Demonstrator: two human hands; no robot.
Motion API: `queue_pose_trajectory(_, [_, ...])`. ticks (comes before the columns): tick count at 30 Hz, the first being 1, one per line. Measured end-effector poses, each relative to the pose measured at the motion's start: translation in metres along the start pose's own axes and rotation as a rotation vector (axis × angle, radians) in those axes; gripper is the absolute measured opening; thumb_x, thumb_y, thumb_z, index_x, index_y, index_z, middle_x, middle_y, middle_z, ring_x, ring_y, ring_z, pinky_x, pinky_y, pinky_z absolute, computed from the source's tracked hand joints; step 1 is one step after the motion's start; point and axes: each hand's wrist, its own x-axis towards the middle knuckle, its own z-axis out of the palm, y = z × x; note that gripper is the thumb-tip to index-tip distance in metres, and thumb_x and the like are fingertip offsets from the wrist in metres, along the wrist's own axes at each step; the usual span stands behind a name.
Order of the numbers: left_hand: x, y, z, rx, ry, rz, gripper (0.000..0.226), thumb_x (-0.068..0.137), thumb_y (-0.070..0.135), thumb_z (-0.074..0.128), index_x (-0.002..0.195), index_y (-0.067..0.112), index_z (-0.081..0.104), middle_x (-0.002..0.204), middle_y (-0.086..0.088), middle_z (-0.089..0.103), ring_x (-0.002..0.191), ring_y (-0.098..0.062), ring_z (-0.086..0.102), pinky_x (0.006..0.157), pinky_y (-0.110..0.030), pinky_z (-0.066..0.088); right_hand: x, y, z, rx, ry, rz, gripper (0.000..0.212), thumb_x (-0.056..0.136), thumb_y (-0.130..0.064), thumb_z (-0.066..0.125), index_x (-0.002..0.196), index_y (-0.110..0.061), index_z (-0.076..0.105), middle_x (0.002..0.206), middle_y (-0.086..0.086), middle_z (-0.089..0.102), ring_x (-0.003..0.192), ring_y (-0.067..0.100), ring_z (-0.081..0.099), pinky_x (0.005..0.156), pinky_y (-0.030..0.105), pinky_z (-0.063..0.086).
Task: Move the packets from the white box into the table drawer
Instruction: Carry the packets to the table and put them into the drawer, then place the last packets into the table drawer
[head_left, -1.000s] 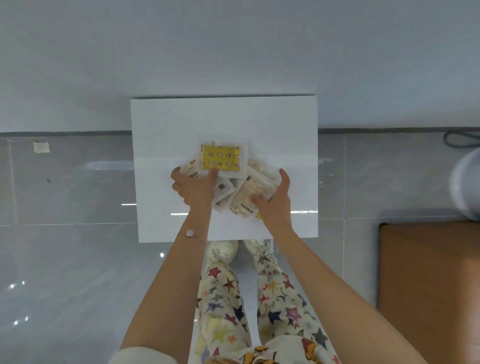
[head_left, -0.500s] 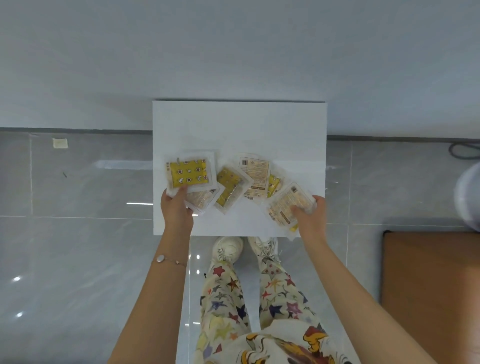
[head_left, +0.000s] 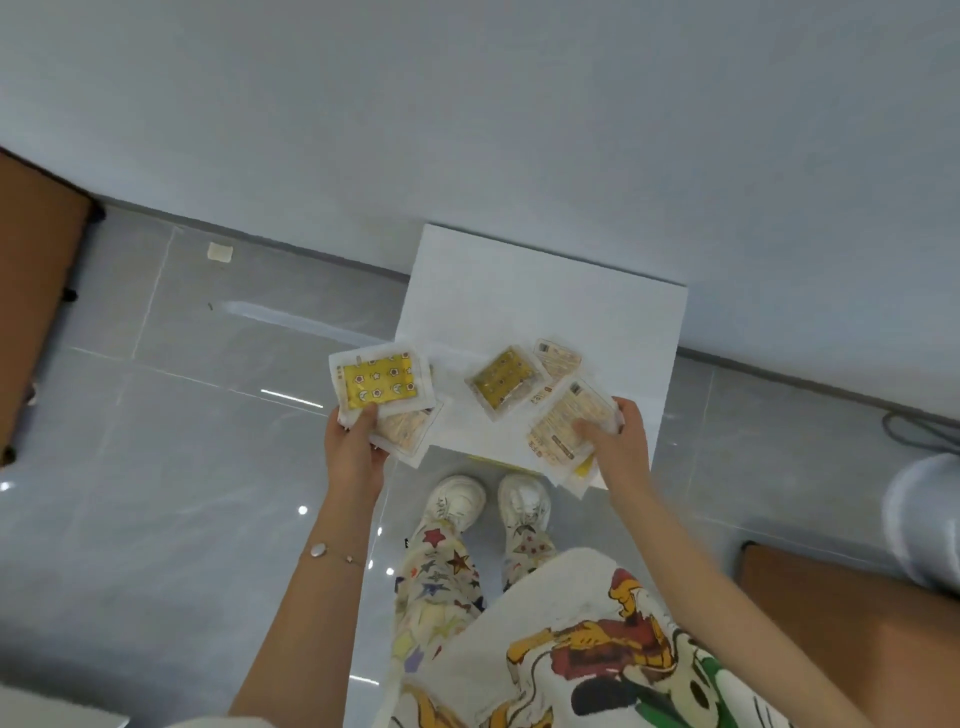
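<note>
As I stand over the white box (head_left: 545, 306), which sits on the grey tiled floor (head_left: 171, 467) against the pale wall (head_left: 467, 104), both my hands are closed on packets at its near edge. My left hand (head_left: 353, 457) pinches a small stack by its near corner, thumb on top: the uppermost is a yellow packet (head_left: 382, 384) printed with stars and moons in a clear wrapper, and a paler packet (head_left: 408, 428) peeks out beneath it to the right. This stack hangs past the box's left edge, over the floor. My right hand (head_left: 618, 447) grips a beige packet (head_left: 569, 423) with printed text, thumb pressed on its face, and more wrappers show under it at the box's near right corner; I cannot tell how many. Between my hands, two more packets lie on the box top: a yellow-gold packet (head_left: 506, 384) tilted on its corner, and just beyond it to the right a pale labelled packet (head_left: 556, 356), partly overlapped. A thin bracelet (head_left: 330, 553) circles my left wrist. My white shoes (head_left: 488, 501) stand just near of the box, below star-patterned trousers (head_left: 441, 587). Brown furniture (head_left: 36, 312) shows at the far left, and another brown surface (head_left: 852, 634) at the near right.
</note>
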Motion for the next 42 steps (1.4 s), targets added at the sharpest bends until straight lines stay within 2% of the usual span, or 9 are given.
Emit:
queue_pose_trajectory(4, [-0.050, 0.036, -0.034, -0.087, 0.063, 0.053, 0.027, 0.095, 0.006, 0.053, 0.121, 0.015, 0.051, 0.107, -0.003, 0.066, 0.096, -0.021, 0.065, 0.070, -0.036, 0.059, -0.039, -0.059, 0.033, -0.032, -0.158, -0.113, 0.041, 0.085, -0.006, 0.068, 0.117, -0.020, 0.045, 0.104, -0.006, 0.058, 0.093, 0.011, 0.060, 0.072, 0.023, 0.051])
queue_pose_trajectory(8, [-0.100, 0.072, -0.086, -0.102, 0.118, 0.111, 0.034, 0.096, 0.013, 0.055, 0.129, 0.015, 0.048, 0.113, -0.004, 0.065, 0.100, -0.022, 0.065, 0.068, -0.037, 0.055, -0.090, -0.107, 0.076, -0.104, -0.326, -0.206, 0.044, 0.085, -0.008, 0.069, 0.118, -0.025, 0.044, 0.110, -0.002, 0.059, 0.100, 0.018, 0.062, 0.083, 0.036, 0.055])
queue_pose_trajectory(14, [-0.169, 0.118, -0.184, -0.157, 0.235, 0.207, 0.021, 0.097, 0.018, 0.054, 0.117, 0.023, 0.050, 0.105, 0.002, 0.066, 0.095, -0.018, 0.066, 0.067, -0.035, 0.055, -0.188, -0.154, 0.157, -0.276, -0.589, -0.349, 0.044, 0.086, -0.008, 0.068, 0.120, -0.021, 0.043, 0.104, -0.009, 0.056, 0.095, 0.008, 0.059, 0.067, 0.021, 0.050])
queue_pose_trajectory(17, [-0.192, 0.120, -0.235, -0.235, 0.333, 0.243, 0.022, 0.098, 0.019, 0.052, 0.119, 0.023, 0.048, 0.109, 0.001, 0.065, 0.097, -0.019, 0.065, 0.067, -0.036, 0.054, -0.232, -0.157, 0.204, -0.339, -0.692, -0.400, 0.038, 0.087, -0.006, 0.066, 0.115, -0.019, 0.044, 0.102, -0.006, 0.057, 0.090, 0.009, 0.061, 0.063, 0.019, 0.049])
queue_pose_trajectory(20, [-0.207, 0.116, -0.282, -0.325, 0.415, 0.261, 0.023, 0.098, 0.020, 0.051, 0.120, 0.025, 0.047, 0.111, -0.002, 0.063, 0.099, -0.022, 0.064, 0.067, -0.037, 0.054, -0.273, -0.152, 0.258, -0.393, -0.749, -0.412, 0.037, 0.087, -0.005, 0.066, 0.114, -0.017, 0.044, 0.099, -0.007, 0.058, 0.087, 0.010, 0.063, 0.063, 0.021, 0.053])
queue_pose_trajectory(24, [-0.216, 0.119, -0.337, -0.429, 0.492, 0.255, 0.020, 0.098, 0.020, 0.052, 0.116, 0.026, 0.048, 0.111, -0.003, 0.063, 0.103, -0.027, 0.063, 0.066, -0.037, 0.053, -0.323, -0.148, 0.319, -0.488, -0.850, -0.464, 0.041, 0.088, -0.007, 0.066, 0.121, -0.013, 0.043, 0.101, -0.008, 0.059, 0.084, 0.002, 0.063, 0.055, 0.012, 0.051])
queue_pose_trajectory(31, [-0.216, 0.157, -0.432, -0.503, 0.583, 0.338, 0.017, 0.098, 0.021, 0.052, 0.112, 0.031, 0.048, 0.107, 0.005, 0.064, 0.100, -0.019, 0.064, 0.071, -0.037, 0.054, -0.379, -0.154, 0.406, -0.549, -0.928, -0.530, 0.044, 0.086, -0.007, 0.067, 0.122, -0.011, 0.042, 0.114, 0.006, 0.061, 0.093, 0.014, 0.066, 0.065, 0.020, 0.057])
queue_pose_trajectory(36, [-0.206, 0.171, -0.473, -0.547, 0.593, 0.359, 0.038, 0.097, 0.021, 0.054, 0.133, 0.015, 0.043, 0.120, -0.005, 0.063, 0.107, -0.025, 0.064, 0.075, -0.041, 0.054, -0.405, -0.156, 0.460, -0.602, -0.980, -0.559, 0.045, 0.088, -0.007, 0.066, 0.125, -0.011, 0.041, 0.111, 0.003, 0.060, 0.091, 0.010, 0.066, 0.060, 0.016, 0.055])
queue_pose_trajectory(42, [-0.185, 0.182, -0.499, -0.575, 0.667, 0.330, 0.039, 0.096, 0.022, 0.056, 0.132, 0.014, 0.044, 0.124, -0.009, 0.062, 0.107, -0.028, 0.065, 0.083, -0.051, 0.055, -0.419, -0.147, 0.540, -0.756, -1.068, -0.598, 0.042, 0.088, -0.010, 0.066, 0.121, -0.014, 0.041, 0.108, -0.002, 0.060, 0.088, 0.006, 0.064, 0.056, 0.012, 0.052])
